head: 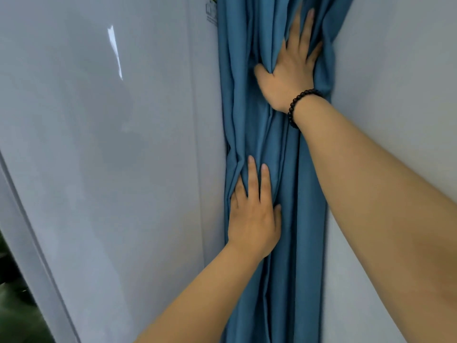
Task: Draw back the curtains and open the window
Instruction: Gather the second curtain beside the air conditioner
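Observation:
A blue curtain (279, 149) hangs bunched into narrow folds between the window and the wall on the right. My right hand (289, 68), with a dark bead bracelet at the wrist, lies high on the folds, thumb tucked into a pleat and fingers spread upward. Lower down, my left hand (252, 214) presses flat on the fabric with its fingers partly buried in the folds. The frosted window pane (103, 144) fills the left side, with its pale frame (207, 134) touching the curtain's edge.
A plain pale wall (395, 82) borders the curtain on the right. At the far left a second frame edge (37, 256) slants down, with dark greenery (14, 305) visible beyond it. A small printed sticker (211, 13) sits near the top of the frame.

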{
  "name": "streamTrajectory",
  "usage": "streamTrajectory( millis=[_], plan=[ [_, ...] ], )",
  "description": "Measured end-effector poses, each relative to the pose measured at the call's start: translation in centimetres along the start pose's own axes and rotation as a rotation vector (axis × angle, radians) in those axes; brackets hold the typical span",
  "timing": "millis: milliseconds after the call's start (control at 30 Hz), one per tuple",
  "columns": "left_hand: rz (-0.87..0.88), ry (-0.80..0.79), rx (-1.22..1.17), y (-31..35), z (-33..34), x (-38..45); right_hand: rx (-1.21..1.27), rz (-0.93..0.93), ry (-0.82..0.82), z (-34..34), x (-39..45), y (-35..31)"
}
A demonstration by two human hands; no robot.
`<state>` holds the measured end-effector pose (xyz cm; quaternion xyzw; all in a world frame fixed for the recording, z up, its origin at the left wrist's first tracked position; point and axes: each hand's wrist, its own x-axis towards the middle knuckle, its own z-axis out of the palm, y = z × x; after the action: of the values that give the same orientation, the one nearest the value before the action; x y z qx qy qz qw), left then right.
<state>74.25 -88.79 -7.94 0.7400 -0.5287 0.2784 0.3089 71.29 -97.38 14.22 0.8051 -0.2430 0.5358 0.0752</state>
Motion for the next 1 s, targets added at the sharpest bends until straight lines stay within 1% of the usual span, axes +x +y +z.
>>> streamTrajectory(
  millis=[333,433,567,733,1000],
  plan=[
    [-0.16,0.031,-0.002,0.6,3.4,3.9,0.124,0.018,-0.026,3.8,1.9,2.0],
    [-0.214,-0.026,-0.025,0.5,4.3,5.7,0.141,-0.004,-0.028,5.1,2.8,2.6],
    [-0.241,-0.08,-0.028,0.4,5.1,7.7,0.179,0.0,-0.008,6.8,4.1,3.2],
    [-0.279,-0.133,-0.014,-0.8,6.5,9.3,0.111,0.03,-0.103,9.6,5.7,4.3],
    [-0.384,-0.205,-0.035,-1.6,8.6,10.6,0.061,0.062,-0.149,14.2,8.0,5.3]
  ],
)
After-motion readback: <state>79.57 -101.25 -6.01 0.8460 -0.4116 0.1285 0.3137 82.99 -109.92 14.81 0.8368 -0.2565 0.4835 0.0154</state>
